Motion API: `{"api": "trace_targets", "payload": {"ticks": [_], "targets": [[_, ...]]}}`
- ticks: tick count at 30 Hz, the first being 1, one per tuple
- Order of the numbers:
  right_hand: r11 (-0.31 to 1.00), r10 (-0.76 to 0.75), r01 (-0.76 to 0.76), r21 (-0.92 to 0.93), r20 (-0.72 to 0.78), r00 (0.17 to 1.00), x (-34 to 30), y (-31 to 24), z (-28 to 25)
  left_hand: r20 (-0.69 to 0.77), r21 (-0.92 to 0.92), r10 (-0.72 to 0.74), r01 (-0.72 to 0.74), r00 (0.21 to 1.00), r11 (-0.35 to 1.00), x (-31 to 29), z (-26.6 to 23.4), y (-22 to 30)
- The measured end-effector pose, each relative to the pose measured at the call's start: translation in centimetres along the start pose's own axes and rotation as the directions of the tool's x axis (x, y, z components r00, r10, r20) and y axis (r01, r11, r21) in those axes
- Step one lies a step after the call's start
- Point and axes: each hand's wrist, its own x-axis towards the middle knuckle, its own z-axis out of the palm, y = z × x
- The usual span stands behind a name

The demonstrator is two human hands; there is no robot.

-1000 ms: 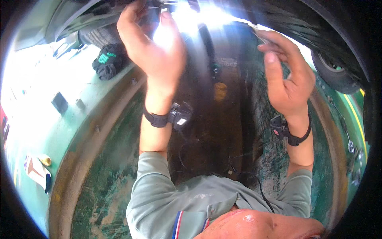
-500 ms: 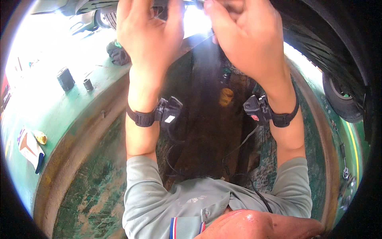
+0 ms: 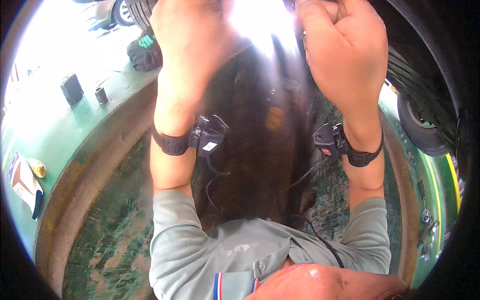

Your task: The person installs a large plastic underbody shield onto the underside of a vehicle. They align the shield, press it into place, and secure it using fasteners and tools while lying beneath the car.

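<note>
Both of my arms are raised, with my hands at the top edge of the view beneath the dark underside of a vehicle. My left hand [image 3: 192, 50] is smeared by motion and its fingers run out of view, so its grip is hidden. To the right, my right hand [image 3: 345, 55] is closed, with the fingers curled in toward the thumb. Whatever it pinches is too small or too far out of view to name. A strong white glare lies between the two hands. Each wrist wears a black strap with a small black device [image 3: 210, 135].
I am in a green-walled pit. On the left ledge are two black cylinders [image 3: 71, 89], a dark cloth bundle [image 3: 145, 55] and an opened packet [image 3: 26, 185]. A large tyre [image 3: 410, 75] hangs at right, another wheel [image 3: 422, 127] beyond it. A ratchet-like tool [image 3: 425, 212] lies on the right ledge.
My hands have moved farther apart. The right hand has gone right and its fingers are more curled; the left has shifted slightly left and up. The glare between them is wider.
</note>
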Motion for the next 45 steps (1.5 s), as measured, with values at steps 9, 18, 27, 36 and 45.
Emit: {"api": "trace_targets", "payload": {"ticks": [9,18,27,36,45], "targets": [[0.903,0.285,-0.316,0.289,0.147,0.947,0.1,0.5,-1.7,-0.066,-0.010,0.022,-0.022,0.998,1.000,-1.4,-0.1,0.4],[0.839,0.203,-0.287,0.463,0.223,0.953,-0.1,3.2,-2.6,-0.115,-0.041,0.006,-0.010,0.993,0.999,-2.3,0.1,0.6],[0.781,0.219,-0.276,0.560,0.169,0.961,-0.6,1.8,-1.1,-0.162,-0.135,0.007,-0.030,0.987,0.990,-2.9,0.0,0.6],[0.752,0.202,-0.250,0.610,0.148,0.968,-0.7,1.2,-0.2,-0.142,-0.155,0.017,-0.039,0.990,0.987,-3.7,0.5,-0.4],[0.684,0.201,-0.274,0.676,0.187,0.962,-1.2,0.9,-0.1,-0.152,-0.143,-0.026,0.004,0.988,0.990,-4.5,1.0,-0.4]]}}
